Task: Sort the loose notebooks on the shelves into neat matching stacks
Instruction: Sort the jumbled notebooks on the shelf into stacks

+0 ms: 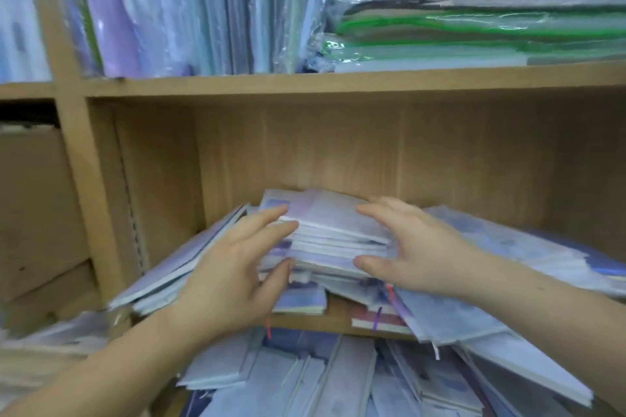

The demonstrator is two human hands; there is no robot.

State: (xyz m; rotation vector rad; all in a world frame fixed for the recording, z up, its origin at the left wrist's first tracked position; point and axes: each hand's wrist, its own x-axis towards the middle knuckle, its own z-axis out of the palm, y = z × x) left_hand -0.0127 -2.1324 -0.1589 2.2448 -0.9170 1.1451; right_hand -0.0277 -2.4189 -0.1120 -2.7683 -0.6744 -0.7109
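Head view: my left hand (237,267) and right hand (420,254) sit apart, fingers nearly straight, pressing either side of the notebook stack (335,234) mid-shelf (305,321). Loose notebooks (176,267) lean at its left edge; others sprawl toward the right edge.

left hand (233,267) | right hand (416,254) | hands touch notebook stack (338,230) sides

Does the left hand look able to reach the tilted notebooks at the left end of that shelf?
Probably yes. The left hand rests against the left side of the middle stack, and the tilted notebooks lie just beside it with nothing between. It would have to leave the stack first.
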